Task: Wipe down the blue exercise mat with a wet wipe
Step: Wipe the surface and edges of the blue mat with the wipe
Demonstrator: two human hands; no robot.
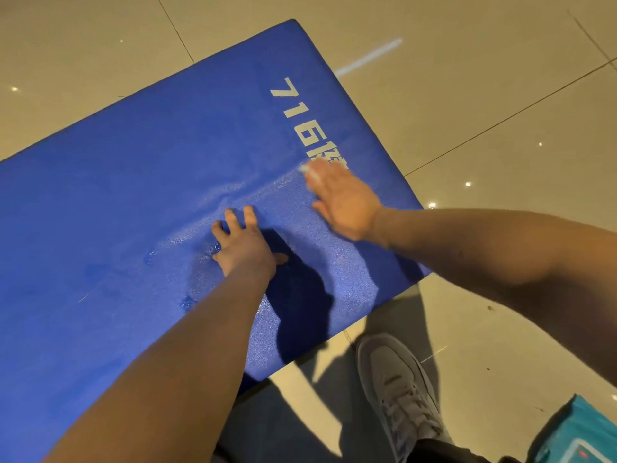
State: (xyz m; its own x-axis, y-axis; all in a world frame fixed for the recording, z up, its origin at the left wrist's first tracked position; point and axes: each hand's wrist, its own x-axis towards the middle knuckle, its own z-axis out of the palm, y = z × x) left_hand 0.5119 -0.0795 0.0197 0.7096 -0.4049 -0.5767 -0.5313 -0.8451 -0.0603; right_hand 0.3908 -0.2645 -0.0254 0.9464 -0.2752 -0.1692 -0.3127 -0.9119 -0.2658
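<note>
- The right hand (347, 202) is smeared by motion blur, so its fingers are hard to separate. Only a pale sliver of the wet wipe (311, 175) shows at the fingertips, and the rest is hidden beneath them.
- The white print (300, 118) on the blue exercise mat (133, 195) reads "716". The character after it is partly covered by the right hand and cannot be read.
- The mat lies flat on the floor (500, 95) at a slant across the view, with its left end cut off by the frame edge.
- A teal packet (581, 439) in the lower right corner is cropped, and its label cannot be made out.
- The right hand reaches in from the right with its fingers stretched out rather than curled, laid on the wipe against the mat near the far long edge.
- The left hand (245, 245) is planted mid-mat with its fingers spread apart and fingertips pressing the surface. It grips nothing, and its thumb points back toward the person.
- The 2 bare forearms enter from the bottom and the right.
- The mat has a fine pebbled foam texture and a rounded far corner. A glistening damp band runs between the hands, and small wet patches (150, 257) lie left of the left hand.
- The floor is glossy beige tile with dark grout lines.
- 1 grey lace-up sneaker (397, 385) stands on the tiles just beside the mat's near edge.
</note>
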